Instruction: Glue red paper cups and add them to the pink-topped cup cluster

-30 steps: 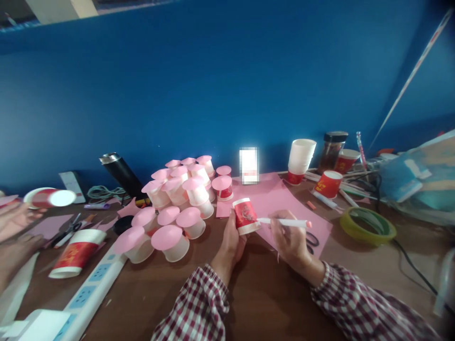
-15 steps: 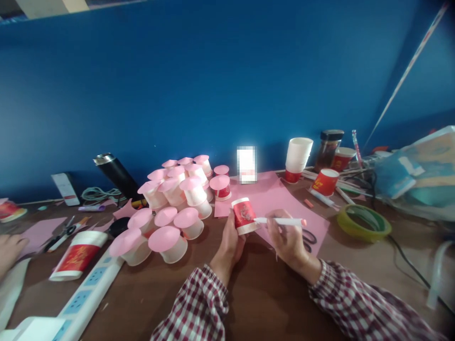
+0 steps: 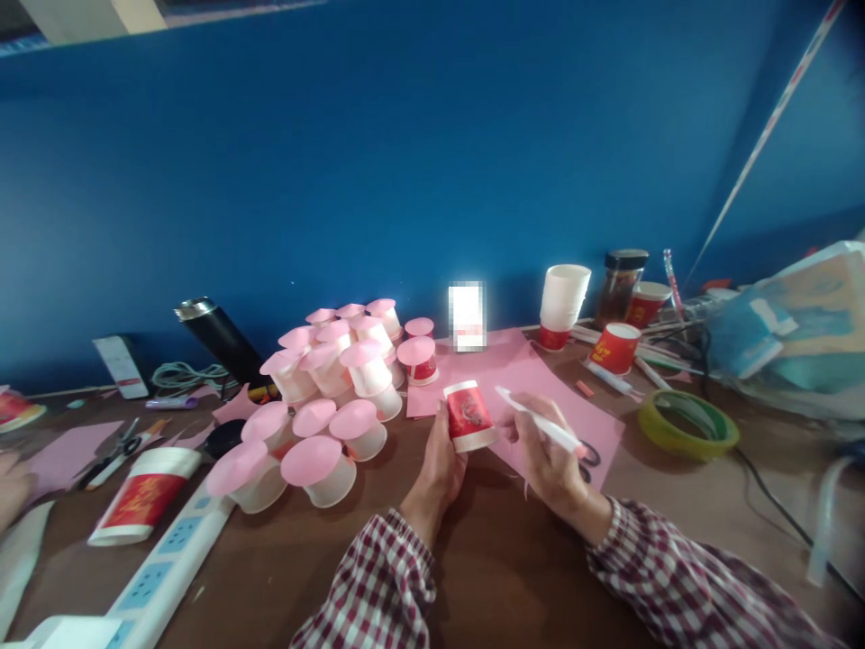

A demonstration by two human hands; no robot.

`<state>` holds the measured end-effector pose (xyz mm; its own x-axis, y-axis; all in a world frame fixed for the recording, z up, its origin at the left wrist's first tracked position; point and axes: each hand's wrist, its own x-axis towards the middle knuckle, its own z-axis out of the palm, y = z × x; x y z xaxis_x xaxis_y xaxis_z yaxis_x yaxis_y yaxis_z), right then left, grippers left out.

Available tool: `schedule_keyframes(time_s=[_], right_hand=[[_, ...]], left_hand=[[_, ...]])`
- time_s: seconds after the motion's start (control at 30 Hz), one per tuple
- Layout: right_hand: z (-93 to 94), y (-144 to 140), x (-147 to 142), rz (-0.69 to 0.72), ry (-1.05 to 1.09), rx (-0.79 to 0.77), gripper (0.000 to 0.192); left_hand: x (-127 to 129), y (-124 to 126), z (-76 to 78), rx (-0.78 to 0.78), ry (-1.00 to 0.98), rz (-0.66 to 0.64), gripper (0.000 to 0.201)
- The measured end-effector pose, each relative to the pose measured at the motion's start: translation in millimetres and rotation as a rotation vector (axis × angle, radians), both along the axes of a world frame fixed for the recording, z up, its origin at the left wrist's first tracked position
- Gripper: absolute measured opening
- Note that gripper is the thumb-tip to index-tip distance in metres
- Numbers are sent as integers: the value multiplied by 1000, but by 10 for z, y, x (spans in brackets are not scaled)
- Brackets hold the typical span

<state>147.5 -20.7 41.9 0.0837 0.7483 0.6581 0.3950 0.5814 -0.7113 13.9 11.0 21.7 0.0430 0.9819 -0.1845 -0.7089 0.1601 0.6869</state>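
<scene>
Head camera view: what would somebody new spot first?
Probably the pink-topped cups bunched left of the middle, since there are so many. Next, maybe the red cup in the left hand near the centre, with a white pen in the right hand beside it. The blue wall fills most of the top.

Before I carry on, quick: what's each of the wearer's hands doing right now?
Left hand: closed around a red cup.
Right hand: closed, holding a white pen.
</scene>
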Motion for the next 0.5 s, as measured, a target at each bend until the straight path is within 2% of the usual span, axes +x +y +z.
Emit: schedule_keyframes(time_s=[0.17,0.3,0.5], right_hand=[[-71,68,-22,-4,57,-8,26],[-105,87,-38,12,70,-42,26],[-98,89,-40,8,69,-50,25]], left_hand=[[-23,2,28,25,-40,17,29],[-31,1,17,66,1,46,19],[-33,14,-41,71,5,41,25]])
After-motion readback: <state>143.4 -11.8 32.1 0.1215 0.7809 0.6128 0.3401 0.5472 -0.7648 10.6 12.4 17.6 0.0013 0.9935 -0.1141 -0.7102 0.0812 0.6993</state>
